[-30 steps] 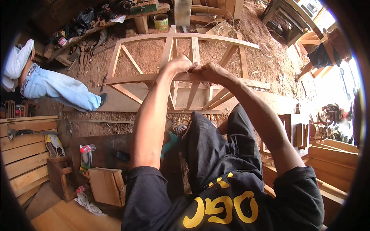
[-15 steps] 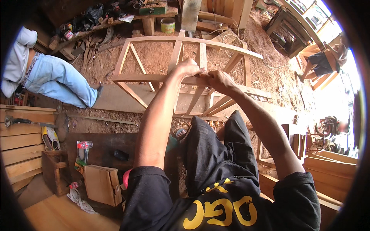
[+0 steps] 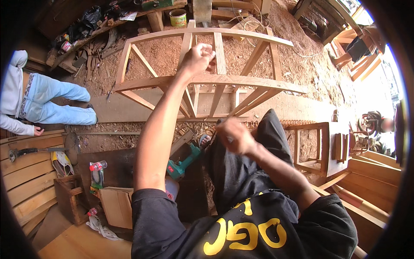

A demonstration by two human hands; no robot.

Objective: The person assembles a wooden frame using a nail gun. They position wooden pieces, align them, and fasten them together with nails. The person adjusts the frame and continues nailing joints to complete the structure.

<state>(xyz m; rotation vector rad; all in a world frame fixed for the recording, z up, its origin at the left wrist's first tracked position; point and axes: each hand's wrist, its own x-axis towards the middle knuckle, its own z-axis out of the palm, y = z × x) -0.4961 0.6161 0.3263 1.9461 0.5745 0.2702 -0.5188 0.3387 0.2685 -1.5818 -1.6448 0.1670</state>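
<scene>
A bare wooden frame [image 3: 250,80] of curved rails and slanted legs stands before me. My left hand [image 3: 199,59] is over it, between the far and near rails and close to a crosspiece [image 3: 219,54]. Its fingers are curled in, and whatever they may hold is hidden. Drawn back over my dark trousers, my right hand [image 3: 235,137] is apart from the frame. Motion smears its fingers, so their grip does not show. A green power tool [image 3: 184,164] lies on the dark bench surface [image 3: 142,162], left of my legs.
Another person [image 3: 56,97] in light jeans stands at the left; a further person [image 3: 362,47] is at the far right. A small wooden stool-like frame [image 3: 321,144] is right of me. A cardboard box [image 3: 116,207] sits at lower left. Shavings cover the floor.
My right hand has left the near rail and come back toward my lap. My left hand has lifted off the rail, moving farther away. The green tool has come into sight.
</scene>
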